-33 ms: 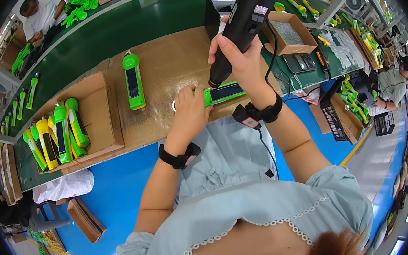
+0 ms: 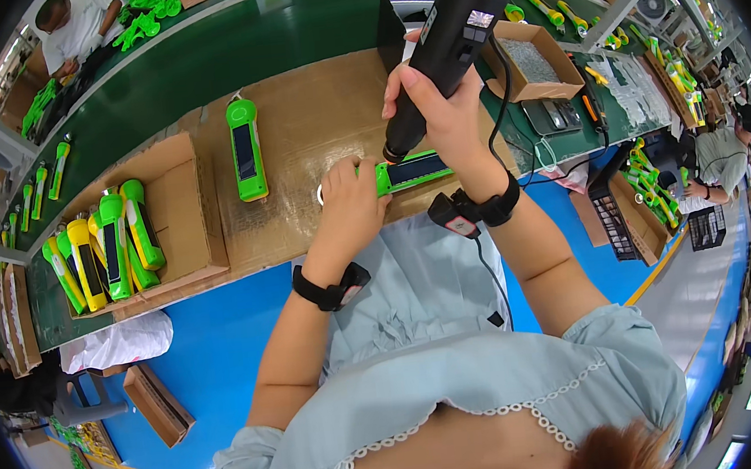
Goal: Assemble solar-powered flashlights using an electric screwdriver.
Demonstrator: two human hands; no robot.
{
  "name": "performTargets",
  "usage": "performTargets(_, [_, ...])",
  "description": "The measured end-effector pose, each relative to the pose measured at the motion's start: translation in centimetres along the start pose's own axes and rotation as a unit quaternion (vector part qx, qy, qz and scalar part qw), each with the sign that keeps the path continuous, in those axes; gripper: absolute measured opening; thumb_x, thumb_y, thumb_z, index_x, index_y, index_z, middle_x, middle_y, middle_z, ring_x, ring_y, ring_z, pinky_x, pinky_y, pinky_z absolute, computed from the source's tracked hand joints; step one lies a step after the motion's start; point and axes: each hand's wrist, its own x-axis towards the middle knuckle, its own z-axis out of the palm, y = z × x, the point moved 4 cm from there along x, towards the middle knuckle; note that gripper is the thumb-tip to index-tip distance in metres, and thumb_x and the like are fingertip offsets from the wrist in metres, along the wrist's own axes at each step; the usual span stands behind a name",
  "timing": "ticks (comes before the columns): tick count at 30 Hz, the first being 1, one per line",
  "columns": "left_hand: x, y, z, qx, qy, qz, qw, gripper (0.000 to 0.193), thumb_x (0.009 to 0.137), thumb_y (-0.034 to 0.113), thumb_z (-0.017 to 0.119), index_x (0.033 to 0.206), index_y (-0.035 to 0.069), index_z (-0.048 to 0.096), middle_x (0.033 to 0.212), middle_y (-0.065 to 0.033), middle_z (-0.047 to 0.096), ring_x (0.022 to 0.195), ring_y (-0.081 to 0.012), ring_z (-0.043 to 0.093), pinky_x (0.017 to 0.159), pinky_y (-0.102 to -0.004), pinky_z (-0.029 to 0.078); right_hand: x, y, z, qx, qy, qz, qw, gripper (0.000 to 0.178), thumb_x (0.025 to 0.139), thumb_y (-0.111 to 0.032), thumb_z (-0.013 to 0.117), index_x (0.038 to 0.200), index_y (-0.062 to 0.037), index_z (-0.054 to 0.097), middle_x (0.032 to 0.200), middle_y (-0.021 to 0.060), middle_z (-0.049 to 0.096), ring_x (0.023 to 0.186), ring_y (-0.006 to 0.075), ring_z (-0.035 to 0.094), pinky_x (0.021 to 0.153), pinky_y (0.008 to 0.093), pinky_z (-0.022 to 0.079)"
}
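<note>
My right hand (image 2: 446, 106) is wrapped round a black corded electric screwdriver (image 2: 446, 51), held at a slant with its tip pointing down. The tip meets the head end of a green flashlight (image 2: 415, 170) with a dark panel, lying flat on the cardboard sheet (image 2: 308, 96). My left hand (image 2: 351, 202) grips that flashlight's head end, its fingers closed over it and hiding part of it. A white ring shows beside those fingers. Farther left on the cardboard lies a second green flashlight (image 2: 245, 149), panel up.
At the left, a cardboard box (image 2: 183, 208) holds several green and yellow flashlights. A box of small parts (image 2: 532, 61) stands at the back right, near a black tray (image 2: 552, 116) and an orange-handled screwdriver (image 2: 594, 112). The tool's cable (image 2: 506, 86) hangs beside my right wrist. Co-workers sit far left and right.
</note>
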Motion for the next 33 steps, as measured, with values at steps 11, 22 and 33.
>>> performTargets(11, [-0.3, 0.1, 0.3, -0.001, 0.025, 0.006, 1.0, 0.056, 0.072, 0.011, 0.071, 0.121, 0.002, 0.046, 0.11, -0.0192, 0.048, 0.101, -0.0385, 0.048, 0.087, -0.0448, 0.038, -0.5, 1.1, 0.2, 0.006, -0.012, 0.013, 1.0, 0.04, 0.088, -0.012, 0.059, 0.12, 0.0006, 0.039, 0.069, 0.0106, 0.06, 0.058, 0.0173, 0.06, 0.055, 0.0284, 0.049])
performTargets(22, [-0.3, 0.2, 0.2, 0.001, 0.032, 0.01, 0.999, 0.055, 0.07, 0.011, 0.072, 0.118, 0.001, 0.047, 0.109, -0.0185, 0.047, 0.101, -0.0378, 0.048, 0.086, -0.0447, 0.038, -0.4, 1.8, 0.3, 0.005, -0.005, 0.007, 1.0, 0.037, 0.088, -0.008, 0.059, 0.119, 0.0012, 0.041, 0.07, 0.0105, 0.06, 0.058, 0.0172, 0.06, 0.056, 0.029, 0.049])
performTargets(33, [0.7, -1.2, 0.6, -0.027, 0.004, 0.017, 0.999, 0.057, 0.067, 0.012, 0.074, 0.114, 0.001, 0.044, 0.108, -0.0195, 0.047, 0.101, -0.0397, 0.047, 0.085, -0.0451, 0.039, 0.2, 3.8, 1.0, 0.014, -0.012, 0.04, 0.999, 0.033, 0.078, 0.002, 0.068, 0.103, -0.0027, 0.046, 0.074, 0.0039, 0.056, 0.055, 0.0116, 0.057, 0.049, 0.0254, 0.047])
